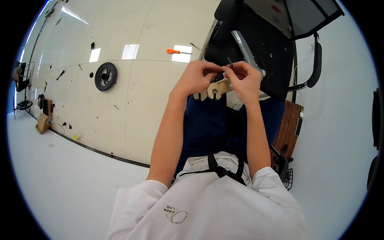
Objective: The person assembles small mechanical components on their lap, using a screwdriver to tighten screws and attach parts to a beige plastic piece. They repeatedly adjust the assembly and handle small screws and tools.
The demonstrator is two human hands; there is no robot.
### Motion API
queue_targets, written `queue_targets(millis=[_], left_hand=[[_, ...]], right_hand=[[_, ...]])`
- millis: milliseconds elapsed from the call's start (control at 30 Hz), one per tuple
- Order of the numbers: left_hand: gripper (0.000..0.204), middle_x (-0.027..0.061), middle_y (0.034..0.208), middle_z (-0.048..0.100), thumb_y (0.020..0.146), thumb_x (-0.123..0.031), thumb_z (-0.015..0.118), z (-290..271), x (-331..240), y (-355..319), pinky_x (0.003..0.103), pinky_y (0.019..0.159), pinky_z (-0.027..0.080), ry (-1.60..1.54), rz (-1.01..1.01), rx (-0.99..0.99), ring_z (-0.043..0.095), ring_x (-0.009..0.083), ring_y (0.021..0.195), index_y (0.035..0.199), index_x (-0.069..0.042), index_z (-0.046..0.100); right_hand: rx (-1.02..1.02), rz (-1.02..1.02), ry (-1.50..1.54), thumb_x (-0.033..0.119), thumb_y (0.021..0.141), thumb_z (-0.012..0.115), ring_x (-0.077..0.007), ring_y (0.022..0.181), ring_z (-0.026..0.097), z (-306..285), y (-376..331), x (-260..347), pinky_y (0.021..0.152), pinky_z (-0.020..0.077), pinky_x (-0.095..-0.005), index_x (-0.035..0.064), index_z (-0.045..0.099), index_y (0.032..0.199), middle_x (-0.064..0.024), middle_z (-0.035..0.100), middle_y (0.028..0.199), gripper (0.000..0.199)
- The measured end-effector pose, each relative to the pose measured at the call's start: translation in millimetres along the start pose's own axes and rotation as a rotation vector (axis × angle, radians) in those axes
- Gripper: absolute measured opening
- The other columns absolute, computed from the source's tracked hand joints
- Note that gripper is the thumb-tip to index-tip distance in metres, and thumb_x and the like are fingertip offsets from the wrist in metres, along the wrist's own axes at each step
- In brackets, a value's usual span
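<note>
Above my lap, my left hand (199, 77) is closed, its thumb and fingers pinched together close to my right fingertips. What it grips is mostly hidden. My right hand (245, 81) pinches a small black rod-like piece (230, 62), whose upper end pokes out above the fingers. Just beneath both hands lies a tan-gold metal part (217, 90) with notched, fork-like ends, partly covered by the hands. A silver metal tube (242, 45) slants up and away from behind my right hand, over a black chair seat.
The black chair (264, 28) stands in front of me, its armrest (316, 64) to the right. On the tiled floor lie an orange-handled screwdriver (173, 51), a black spoked wheel (106, 76), small scattered parts and a cardboard box (42, 123). A brown wooden surface (286, 128) is at my right.
</note>
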State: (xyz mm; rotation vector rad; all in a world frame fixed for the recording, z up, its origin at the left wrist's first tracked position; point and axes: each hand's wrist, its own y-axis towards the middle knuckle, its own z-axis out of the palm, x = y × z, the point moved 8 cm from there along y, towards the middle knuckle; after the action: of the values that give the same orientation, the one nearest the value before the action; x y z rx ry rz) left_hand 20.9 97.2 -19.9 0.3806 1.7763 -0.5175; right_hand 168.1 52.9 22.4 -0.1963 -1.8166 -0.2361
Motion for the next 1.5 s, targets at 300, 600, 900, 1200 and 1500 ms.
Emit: queue_targets(millis=[300, 600, 900, 1200, 1500], left_hand=[[0.023, 0.0115, 0.097, 0.076, 0.091, 0.003, 0.065, 3.5, -1.4, 0.1, 0.03, 0.084, 0.057, -0.062, 0.014, 0.056, 0.07, 0.0145, 0.089, 0.113, 0.001, 0.073], [0.02, 0.0119, 0.092, 0.076, 0.09, 0.001, 0.068, 0.9, -2.8, -2.5, 0.03, 0.081, 0.057, -0.001, 0.007, 0.012, 0.07, 0.0137, 0.085, 0.109, 0.001, 0.074], [0.022, 0.0132, 0.09, 0.076, 0.088, -0.004, 0.072, -1.4, -6.0, -0.8, 0.03, 0.078, 0.057, 0.061, -0.007, -0.003, 0.071, 0.0159, 0.081, 0.11, -0.002, 0.075], [0.022, 0.0145, 0.095, 0.074, 0.08, -0.006, 0.076, -4.6, 2.2, 0.2, 0.036, 0.077, 0.056, 0.075, 0.15, -0.073, 0.071, 0.027, 0.084, 0.102, -0.002, 0.076], [0.023, 0.0196, 0.091, 0.072, 0.082, -0.008, 0.072, 11.0, -7.3, -5.3, 0.039, 0.076, 0.054, 0.079, 0.22, 0.021, 0.07, 0.0313, 0.084, 0.104, 0.0, 0.074]], right_hand=[[0.21, -0.127, -0.024, 0.0, 0.089, 0.07, -0.0159, 0.08, 0.073, 5.2, 7.9, 2.5, 0.072, 0.0563, -0.0244, -0.0069, 0.073, 0.103, -0.011, 0.074, 0.09, 0.017], [0.228, -0.155, -0.172, 0.005, 0.088, 0.072, -0.0159, 0.078, 0.071, 5.9, 3.5, 30.3, 0.073, 0.0574, -0.0258, -0.0008, 0.075, 0.106, -0.0099, 0.074, 0.091, 0.019], [0.148, -0.145, -0.108, 0.005, 0.089, 0.071, -0.0155, 0.082, 0.072, 3.0, -4.9, 34.7, 0.075, 0.0584, -0.0269, -0.0023, 0.074, 0.101, -0.0095, 0.073, 0.091, 0.015], [0.373, -0.062, 0.075, -0.002, 0.099, 0.051, -0.0203, 0.116, 0.064, 4.5, -12.9, 27.0, 0.102, 0.0497, -0.0318, -0.0024, 0.058, 0.134, -0.0159, 0.061, 0.138, 0.036], [0.276, 0.036, 0.466, 0.003, 0.101, 0.054, -0.02, 0.097, 0.07, -19.6, -9.2, -25.5, 0.095, 0.0545, -0.0346, 0.004, 0.046, 0.125, -0.0273, 0.064, 0.128, 0.026]])
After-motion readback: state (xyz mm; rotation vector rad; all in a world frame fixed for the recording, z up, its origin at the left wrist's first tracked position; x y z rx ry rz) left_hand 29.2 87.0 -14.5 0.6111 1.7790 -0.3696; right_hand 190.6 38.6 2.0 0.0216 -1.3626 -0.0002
